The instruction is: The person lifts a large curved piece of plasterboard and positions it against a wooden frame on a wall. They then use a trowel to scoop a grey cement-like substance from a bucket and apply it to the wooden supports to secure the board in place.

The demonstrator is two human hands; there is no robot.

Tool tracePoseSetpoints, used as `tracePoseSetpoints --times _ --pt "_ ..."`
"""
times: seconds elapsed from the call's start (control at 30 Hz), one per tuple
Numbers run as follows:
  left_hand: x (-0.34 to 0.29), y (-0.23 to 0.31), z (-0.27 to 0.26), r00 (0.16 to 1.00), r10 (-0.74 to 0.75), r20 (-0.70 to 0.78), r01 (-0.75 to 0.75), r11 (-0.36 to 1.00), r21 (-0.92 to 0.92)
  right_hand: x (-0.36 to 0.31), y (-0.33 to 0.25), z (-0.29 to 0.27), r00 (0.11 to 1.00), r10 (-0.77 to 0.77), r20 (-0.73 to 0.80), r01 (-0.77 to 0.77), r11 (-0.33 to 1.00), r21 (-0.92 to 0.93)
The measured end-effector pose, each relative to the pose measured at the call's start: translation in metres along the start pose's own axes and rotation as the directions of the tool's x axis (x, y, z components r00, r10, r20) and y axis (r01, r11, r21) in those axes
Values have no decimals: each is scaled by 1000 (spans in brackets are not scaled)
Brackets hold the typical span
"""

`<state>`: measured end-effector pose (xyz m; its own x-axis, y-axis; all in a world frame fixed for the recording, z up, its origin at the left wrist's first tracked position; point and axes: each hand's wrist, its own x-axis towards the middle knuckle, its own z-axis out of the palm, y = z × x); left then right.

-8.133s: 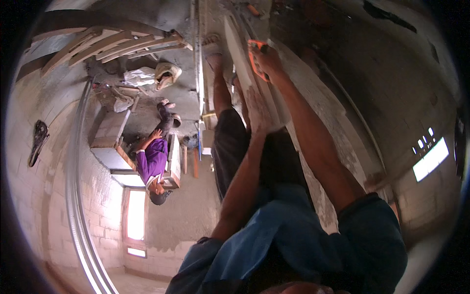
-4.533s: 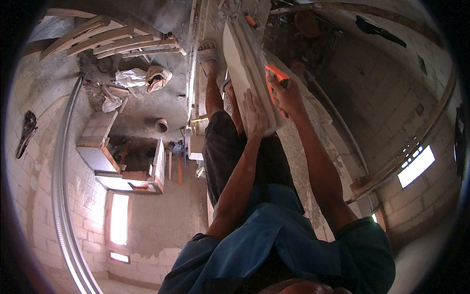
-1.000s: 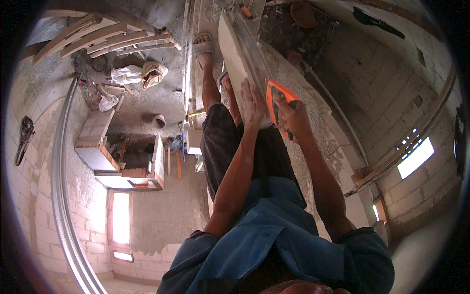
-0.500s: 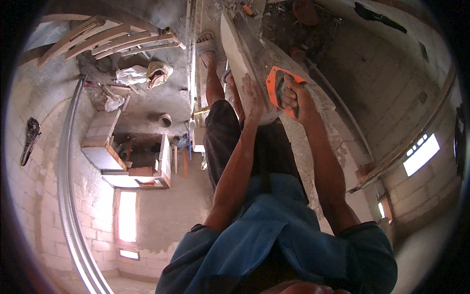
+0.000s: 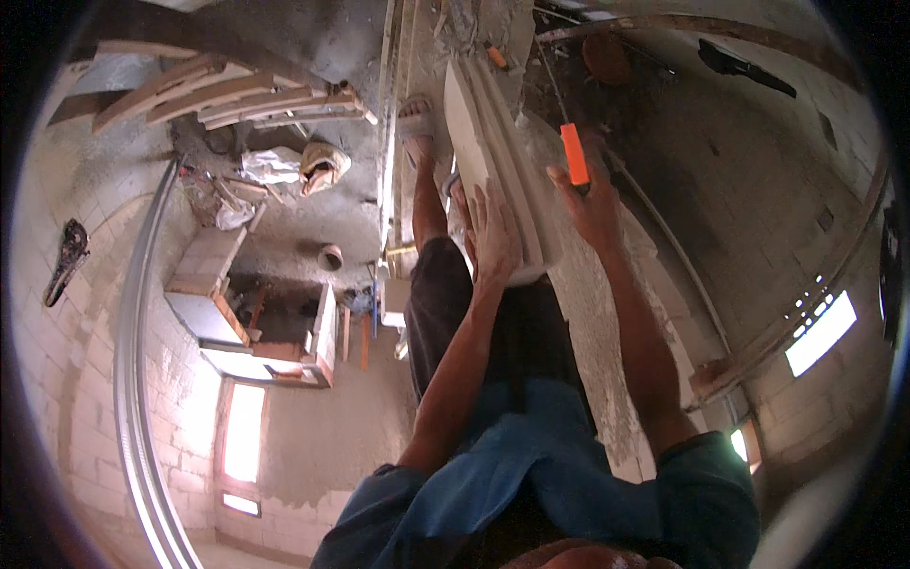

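A long pale block, with stepped ridges running along its length, lies in front of me and points away. My left hand rests flat on its near part, fingers stretched. To the right of the block, apart from it, my right hand grips a hand saw by its orange handle. The saw is turned edge-on, so its thin blade shows as a narrow line pointing away from me.
A rough ledge runs under and right of the block. A small orange-ended object lies beyond it. My sandalled foot is on the left. Curved timbers, a sack and a wooden box frame stand farther left.
The saw has come off the block to the right and turned from broadside to edge-on. The block's stepped ridges are now uncovered. My left hand stays on the block.
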<state>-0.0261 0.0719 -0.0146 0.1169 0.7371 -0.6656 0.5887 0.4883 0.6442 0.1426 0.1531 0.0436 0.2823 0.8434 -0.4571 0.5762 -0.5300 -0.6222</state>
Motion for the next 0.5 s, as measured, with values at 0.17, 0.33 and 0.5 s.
tracePoseSetpoints --times 0.17,0.33,0.5 --pt "25 -1 -26 977 150 149 -170 976 135 119 47 28 918 228 323 -57 884 -464" --pt "49 20 -49 951 86 298 -105 993 47 222 149 108 901 -308 306 412 828 -380" --pt "94 23 -61 873 0 487 -94 981 169 310 325 209 954 -292 63 286 831 -478"
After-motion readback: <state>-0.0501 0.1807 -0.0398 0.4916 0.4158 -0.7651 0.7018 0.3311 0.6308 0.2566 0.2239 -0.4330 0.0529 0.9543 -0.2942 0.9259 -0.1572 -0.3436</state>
